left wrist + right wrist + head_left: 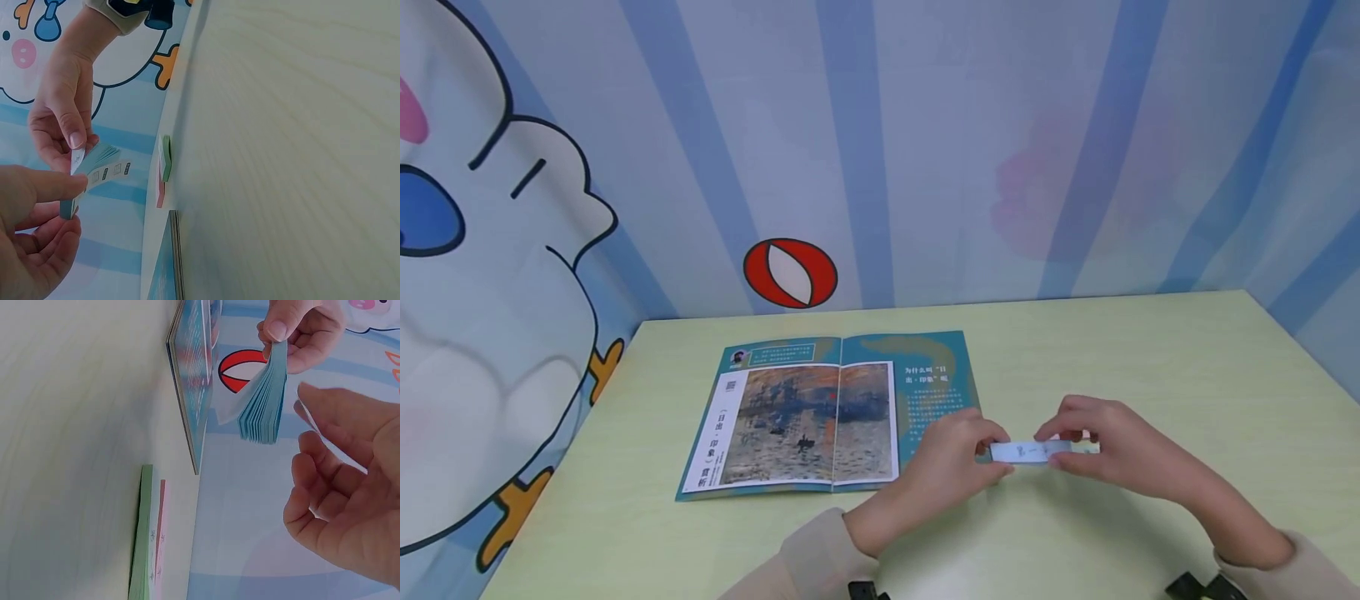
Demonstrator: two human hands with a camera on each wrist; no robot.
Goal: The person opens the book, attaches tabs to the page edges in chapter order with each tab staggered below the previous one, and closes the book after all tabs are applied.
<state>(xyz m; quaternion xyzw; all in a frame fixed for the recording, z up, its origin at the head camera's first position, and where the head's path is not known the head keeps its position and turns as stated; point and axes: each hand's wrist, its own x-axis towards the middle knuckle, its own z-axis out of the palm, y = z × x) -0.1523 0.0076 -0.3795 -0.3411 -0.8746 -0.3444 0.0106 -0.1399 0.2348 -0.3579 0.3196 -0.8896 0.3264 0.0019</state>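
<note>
My left hand (953, 454) pinches one end of a small pad of blue-edged sticky notes (1021, 452) above the table's right-centre. In the right wrist view the pad's far end (259, 415) fans out into many thin sheets. The thumb and index finger of my right hand (1108, 446) are at the pad's other end. Between them, a thin white sticky note (77, 160) shows in the left wrist view, lifted away from the fanned sheets. Its remaining length is mostly hidden by the fingers.
On the table (625, 517) lies an open booklet (700, 433) with a painting printed across it, left of my hands. A green pad (144, 531) and a pink pad (162, 506) lie beyond my right hand. A patterned backdrop (940, 150) stands behind the table.
</note>
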